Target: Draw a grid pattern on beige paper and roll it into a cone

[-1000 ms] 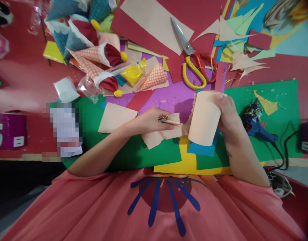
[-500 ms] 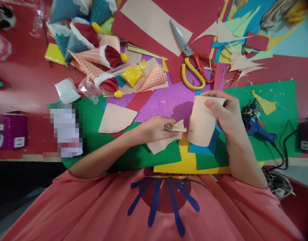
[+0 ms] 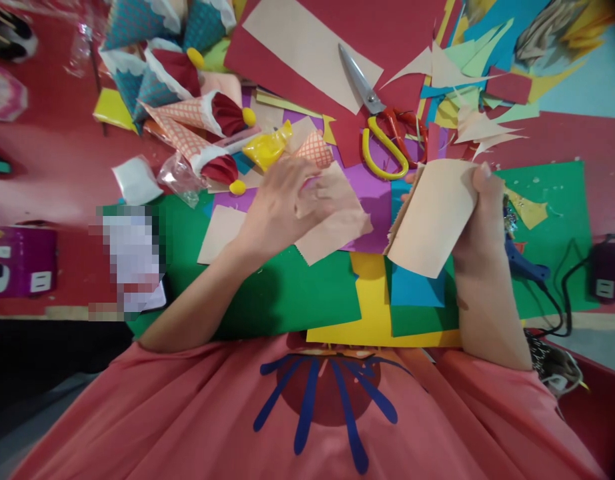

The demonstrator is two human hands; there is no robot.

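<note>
My right hand (image 3: 487, 200) grips a curved beige sheet (image 3: 432, 217) by its right edge, thumb in front and fingertips showing behind its left side. The sheet's left edge is zigzag-cut. A second beige piece (image 3: 335, 223), also zigzag-edged and loosely spread, lies over the purple sheet. My left hand (image 3: 285, 203) is over this piece's left part, fingers apart and slightly blurred. Beneath the left wrist, a beige fan-shaped piece (image 3: 220, 230) is partly covered. Above the hands lie scissors (image 3: 372, 103) with one yellow and one red handle.
Checked cones with white trim (image 3: 187, 113) crowd the upper left, near a yellow packet (image 3: 268, 147). Paper scraps (image 3: 480, 123) fill the upper right. A blue glue gun (image 3: 530, 263) with its cord lies behind my right wrist. A blurred-out phone (image 3: 155, 297) is at left.
My left hand has moved up and left; the crumpled beige piece it gripped is now spread out below it. My right hand has raised and tilted the curved sheet, shifting it right.
</note>
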